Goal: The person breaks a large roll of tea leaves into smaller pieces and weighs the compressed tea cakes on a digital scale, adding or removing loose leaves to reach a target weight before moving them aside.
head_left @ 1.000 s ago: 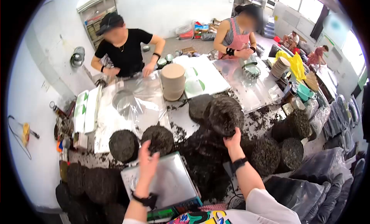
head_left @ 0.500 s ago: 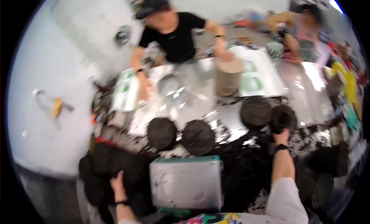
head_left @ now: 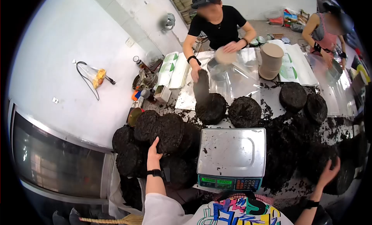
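Note:
My left hand (head_left: 154, 152) touches the near side of a round dark cake (head_left: 169, 133) in the pile at the left; part of its fingers is hidden. At the right, my right hand (head_left: 330, 171) has its fingers apart and holds nothing, beside dark round cakes (head_left: 341, 180). Between my hands stands a digital scale (head_left: 231, 152) with a bare metal plate and lit green displays. Two dark cakes (head_left: 245, 112) lie just beyond it. Two more cakes (head_left: 292, 97) sit farther right, one of them tilted.
Across the table, a person in black (head_left: 219, 27) holds a pale round disc (head_left: 226, 55) and reaches toward a cake. A stack of pale discs (head_left: 271, 61) stands near plastic sheets. Another person (head_left: 329, 33) works at the right. Loose dark material (head_left: 286, 147) lies right of the scale.
My right hand has let go of the dark cake at the upper right and moved down toward me. The person opposite has lifted a pale disc. The view has shifted left.

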Demonstrator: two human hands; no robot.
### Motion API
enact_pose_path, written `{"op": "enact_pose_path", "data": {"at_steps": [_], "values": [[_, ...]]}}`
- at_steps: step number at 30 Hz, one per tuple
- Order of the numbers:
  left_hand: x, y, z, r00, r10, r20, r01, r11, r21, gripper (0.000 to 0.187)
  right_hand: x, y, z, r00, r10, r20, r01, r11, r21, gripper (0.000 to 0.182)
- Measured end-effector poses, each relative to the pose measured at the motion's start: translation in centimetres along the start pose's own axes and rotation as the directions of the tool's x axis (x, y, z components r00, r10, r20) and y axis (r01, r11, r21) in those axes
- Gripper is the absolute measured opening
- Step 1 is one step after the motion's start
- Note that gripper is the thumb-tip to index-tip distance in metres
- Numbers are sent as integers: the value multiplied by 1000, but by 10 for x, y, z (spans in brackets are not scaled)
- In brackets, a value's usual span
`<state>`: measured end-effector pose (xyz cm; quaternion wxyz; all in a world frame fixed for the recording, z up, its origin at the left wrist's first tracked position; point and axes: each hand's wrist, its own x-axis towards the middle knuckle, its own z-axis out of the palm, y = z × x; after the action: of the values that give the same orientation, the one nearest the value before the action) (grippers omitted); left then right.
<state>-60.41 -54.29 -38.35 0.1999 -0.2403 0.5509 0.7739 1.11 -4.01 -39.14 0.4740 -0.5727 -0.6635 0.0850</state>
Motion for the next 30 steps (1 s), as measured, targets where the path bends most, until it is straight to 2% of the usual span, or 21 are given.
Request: {"op": "enact_pose_path", "data": {"at_steps": [1, 3, 4, 5, 7, 8, 12, 13, 14, 15, 16, 18, 19, 21, 22, 23, 24, 25, 27, 28, 30], "values": [[-10, -5, 7, 997, -24, 68, 30, 995, -91, 63, 4, 27, -21, 976, 11, -217, -52, 981, -187, 44], [-30, -26, 24, 970, -49, 237, 76, 991, -110, 57, -5, 116, -32, 941, 203, -272, -307, 850, -427, 60], [-33, -41, 31, 952, -98, 290, 126, 989, -79, 56, -9, 114, -31, 783, 617, -83, -605, 723, -333, 66], [-37, -58, 40, 926, -154, 343, 179, 983, -43, 55, -23, 185, -16, 914, 405, 14, -402, 902, 156, 69], [-63, -97, 67, 893, -130, 431, 107, 991, 76, 54, -25, 143, -18, 901, 400, -167, -426, 889, -171, 66], [-75, -117, 80, 867, -125, 483, 67, 988, 136, 54, -24, 123, -21, 928, 343, -146, -366, 913, -182, 68], [-126, -177, 119, 885, -33, 464, -206, 866, 455, 71, -17, 79, -39, 923, 313, -222, -384, 729, -567, 79], [-133, -184, 122, 875, -6, 484, -256, 843, 474, 75, -12, 60, -47, 920, 317, -232, -393, 753, -528, 72], [-134, -192, 120, 883, 5, 470, -259, 840, 476, 73, -9, 63, -55, 920, 315, -234, -368, 900, -235, 62], [-131, -198, 119, 892, 29, 450, -266, 840, 474, 72, -4, 63, -55, 924, 309, -227, -295, 951, 94, 53], [-129, -202, 118, 865, 23, 501, -241, 895, 376, 68, -1, 37, -57, 933, 349, -91, -307, 902, 303, 47], [-120, -212, 109, 823, 34, 566, -238, 927, 290, 57, -16, -59, -62, 915, 345, 209, -394, 653, 646, 33], [-105, -222, 104, 805, 81, 587, -346, 869, 355, 57, -30, -85, -52, 930, 177, 322, -340, 745, 573, 23], [-109, -218, 107, 751, -15, 660, -253, 917, 308, 56, -69, -148, -33, 828, 24, 561, -244, 915, 321, 23], [-112, -218, 107, 746, -65, 662, -194, 930, 311, 60, -100, -162, -7, 842, -225, 491, 5, 912, 409, 30], [-117, -220, 110, 738, -117, 664, -134, 940, 314, 63, -117, -184, 12, 730, -615, 299, 447, 760, 471, 31], [-156, -199, 126, 809, -127, 574, -138, 908, 395, 69, -131, -201, 22, 561, -727, 396, 493, 678, 546, 34], [-138, -211, 113, 843, -62, 534, -200, 886, 419, 72, -145, -214, 28, 360, -811, 461, 516, 585, 626, 38], [-163, -185, 111, 856, -63, 514, -247, 823, 511, 73, -175, -223, 32, 276, -741, 612, 465, 660, 590, 53], [-128, -197, 85, 857, 27, 515, -325, 803, 499, 72, -174, -216, 31, 242, -717, 654, 381, 690, 615, 66], [-138, -177, 65, 866, 160, 474, -405, 780, 477, 65, -164, -187, 38, 445, -728, 521, 392, 682, 618, 53]]}}
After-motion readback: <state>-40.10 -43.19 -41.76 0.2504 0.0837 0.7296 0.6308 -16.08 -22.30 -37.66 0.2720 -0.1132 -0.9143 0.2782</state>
